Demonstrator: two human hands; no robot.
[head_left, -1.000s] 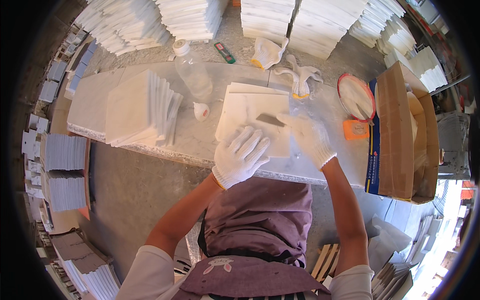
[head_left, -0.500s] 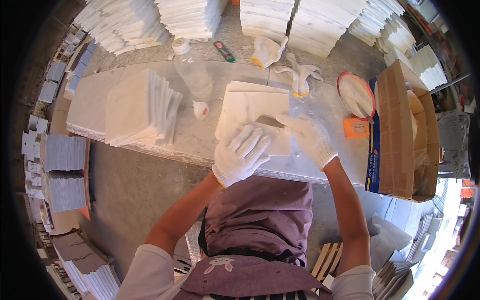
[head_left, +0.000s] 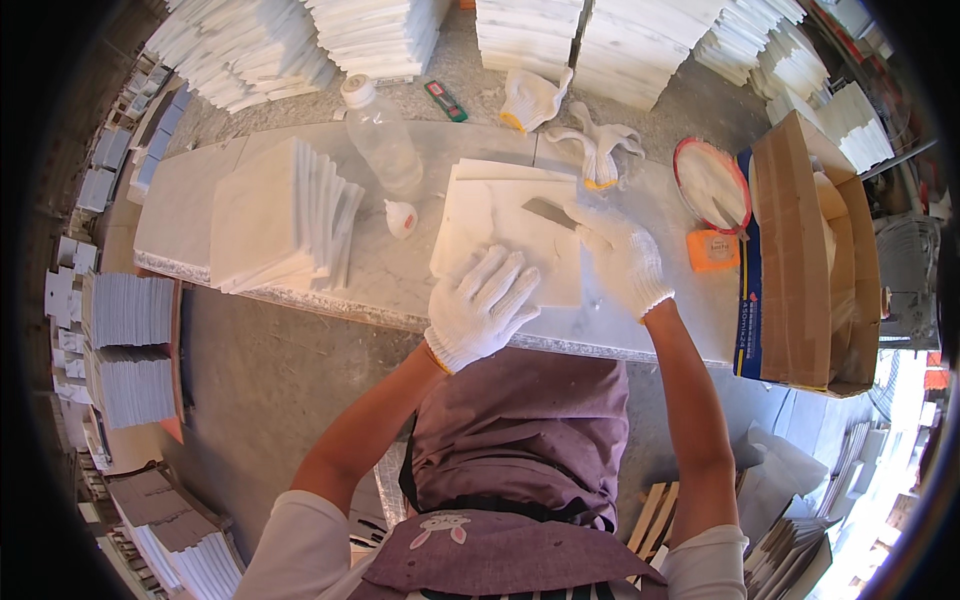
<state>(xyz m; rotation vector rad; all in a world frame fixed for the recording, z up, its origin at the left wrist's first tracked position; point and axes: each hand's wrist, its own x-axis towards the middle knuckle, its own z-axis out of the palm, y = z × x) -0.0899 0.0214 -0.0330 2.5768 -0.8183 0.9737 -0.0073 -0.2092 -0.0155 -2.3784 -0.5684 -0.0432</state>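
Head | left fingers apart on veined white tile | right fingers clamping thin blade

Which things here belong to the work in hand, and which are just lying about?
In use, seemingly: square white tile under the white-gloved left hand; thin grey blade in the white-gloved right hand.

Lying about, apparently: clear plastic bottle; green rectangular object; orange rectangular packet.

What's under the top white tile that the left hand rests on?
At least one more white tile shows past the far edge of the top tile. Everything else beneath is covered, so I cannot tell how many tiles lie there.
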